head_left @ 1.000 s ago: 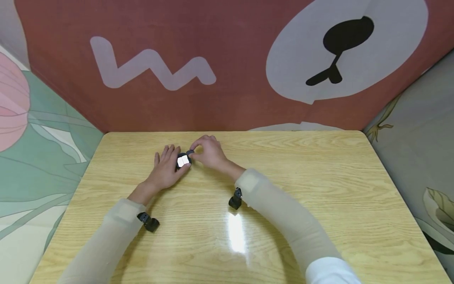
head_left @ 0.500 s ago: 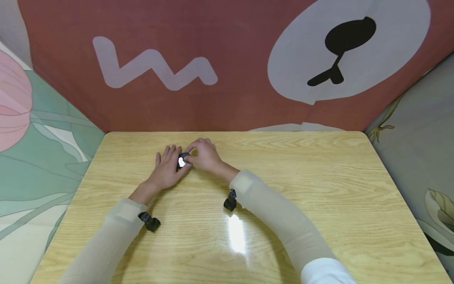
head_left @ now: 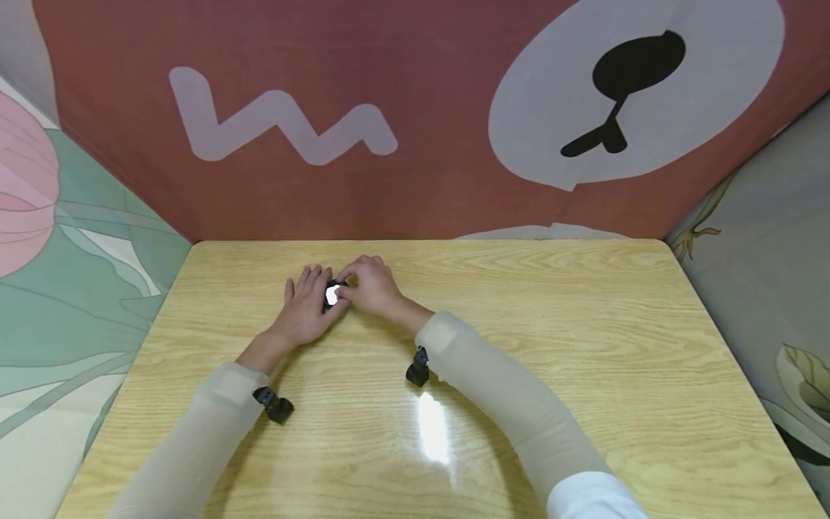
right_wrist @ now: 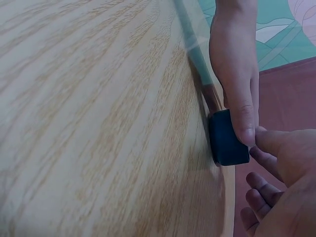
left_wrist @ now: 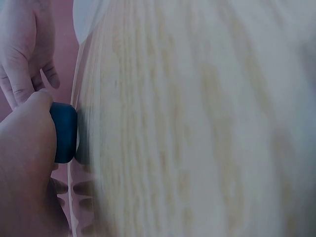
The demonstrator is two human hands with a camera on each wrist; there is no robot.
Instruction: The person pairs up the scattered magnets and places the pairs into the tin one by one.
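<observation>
A: Item one: where is the small dark case [head_left: 333, 294]?

B: It sits on the wooden surface [head_left: 519, 346], toward the far side and left of centre, between your two hands. From the head view it shows a bright white patch on top; the wrist views show a dark, rounded block lying flat on the wood.

A: Your left hand [head_left: 302, 308]?

B: It lies flat on the surface just left of the case, fingers [head_left: 305, 277] straight and slightly spread. Its thumb side is against the case's edge; the right wrist view shows the thumb [right_wrist: 237, 94] laid along the case's side.

A: Your right hand [head_left: 372, 287]?

B: It is on the right of the case, fingers [head_left: 346, 277] curled and bunched, tips meeting over the case's upper right edge as if pinching it. What exactly they pinch, I cannot tell.

A: Other entries?

B: A black wrist camera [head_left: 417, 370] under your right sleeve, another [head_left: 275, 405] under the left, and a red patterned backdrop [head_left: 415, 108] beyond the surface.
</observation>
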